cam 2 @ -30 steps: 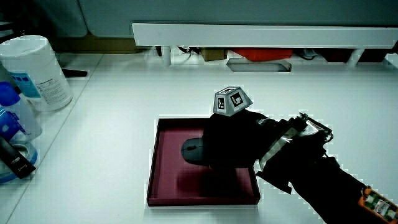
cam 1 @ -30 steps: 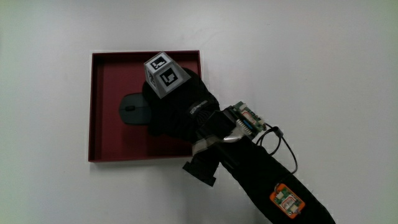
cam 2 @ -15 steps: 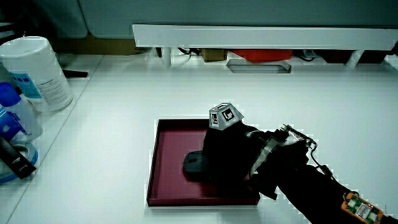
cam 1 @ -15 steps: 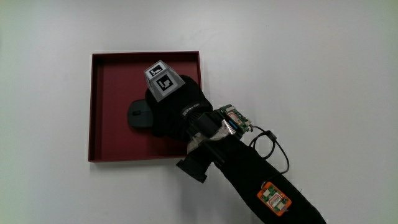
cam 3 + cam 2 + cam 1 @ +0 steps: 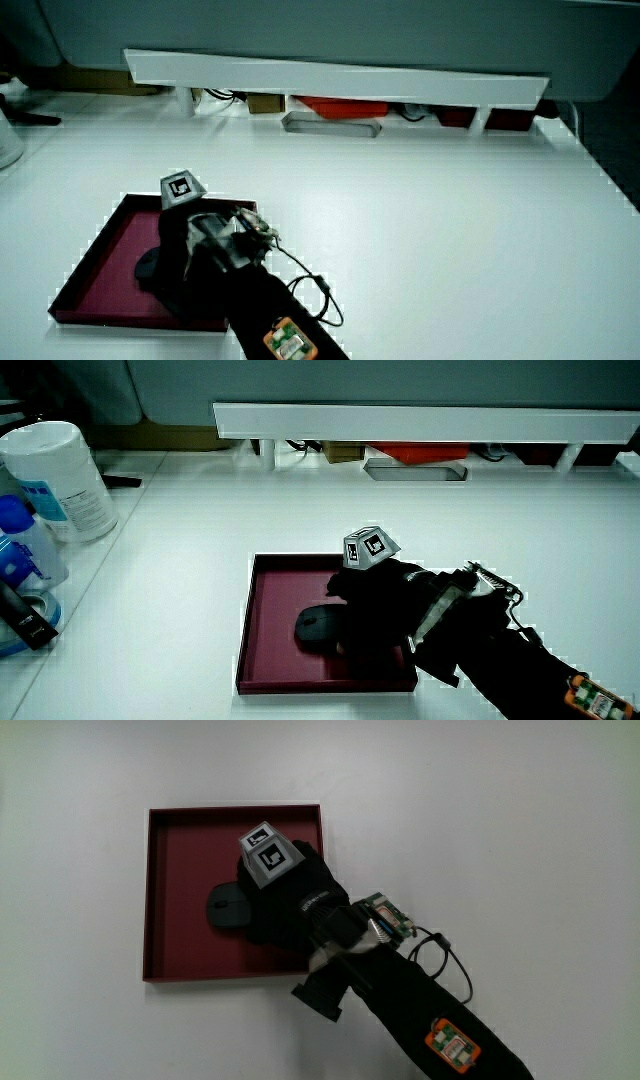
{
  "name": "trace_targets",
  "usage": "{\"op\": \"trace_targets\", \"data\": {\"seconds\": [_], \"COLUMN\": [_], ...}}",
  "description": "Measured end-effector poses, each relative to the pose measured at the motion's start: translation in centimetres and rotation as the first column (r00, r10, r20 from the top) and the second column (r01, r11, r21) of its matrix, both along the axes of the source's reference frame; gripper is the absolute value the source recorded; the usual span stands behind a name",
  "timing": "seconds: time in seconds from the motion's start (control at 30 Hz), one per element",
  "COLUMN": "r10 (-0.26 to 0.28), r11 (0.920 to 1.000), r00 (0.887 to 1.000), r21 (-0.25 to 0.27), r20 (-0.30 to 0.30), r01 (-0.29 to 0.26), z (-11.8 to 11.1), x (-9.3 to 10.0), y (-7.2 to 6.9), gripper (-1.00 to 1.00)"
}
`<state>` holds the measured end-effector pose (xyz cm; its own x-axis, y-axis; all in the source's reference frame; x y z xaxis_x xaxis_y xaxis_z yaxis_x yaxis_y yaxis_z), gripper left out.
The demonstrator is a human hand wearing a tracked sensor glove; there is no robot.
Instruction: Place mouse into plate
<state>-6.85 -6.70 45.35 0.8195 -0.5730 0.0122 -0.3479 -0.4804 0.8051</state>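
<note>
The mouse [image 5: 226, 906] lay inside the plate [image 5: 170, 840], the hand [image 5: 290, 898] covering it, probably setting it down; its grip could not be told.

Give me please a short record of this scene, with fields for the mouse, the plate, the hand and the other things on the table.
mouse: black, lying inside the plate
plate: square dark red tray on the white table
hand: gloved, over the mouse inside the plate
other things: white canister and blue-capped bottle at the table's edge
task state: mouse in plate, hand not yet withdrawn
</note>
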Motion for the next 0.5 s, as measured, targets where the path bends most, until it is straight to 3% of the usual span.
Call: {"op": "trace_targets", "data": {"seconds": [0.07, 0.1, 0.17, 0.2, 0.27, 0.3, 0.33, 0.37, 0.4, 0.43, 0.5], "r10": [0.002, 0.017, -0.005, -0.002, -0.004, 0.002, 0.003, -0.004, 0.008, -0.008, -0.003], "r11": [0.9996, 0.9999, 0.9997, 1.0, 0.9993, 1.0, 0.9998, 0.9999, 0.9977, 0.9998, 0.9968], "r00": [1.0, 0.996, 0.998, 0.997, 0.997, 0.997, 0.992, 0.993, 0.989, 0.986, 0.984], "r21": [0.028, 0.004, -0.022, 0.002, -0.036, -0.01, 0.019, -0.009, 0.066, 0.017, 0.079], "r20": [-0.025, -0.086, 0.07, 0.08, 0.079, 0.078, 0.124, 0.12, 0.145, 0.168, 0.18], "r01": [-0.001, -0.016, 0.006, 0.002, 0.007, -0.001, -0.005, 0.005, -0.018, 0.005, -0.012], "z": [-0.5, -0.4, -1.8, -2.3, -3.2, -3.7, -4.5, -4.9, -6.1, -6.5, -7.8], "x": [0.5, 1.0, 1.5, 1.8, 2.5, 2.9, 3.4, 3.8, 4.3, 4.7, 5.5], "y": [0.1, 0.1, 0.3, 0.5, 0.7, 0.8, 1.0, 1.1, 1.3, 1.5, 1.8], "gripper": [-0.5, -0.56, -0.69, -0.75, -0.88, -0.94, -1.0, -1.0, -1.0, -1.0, -1.0]}}
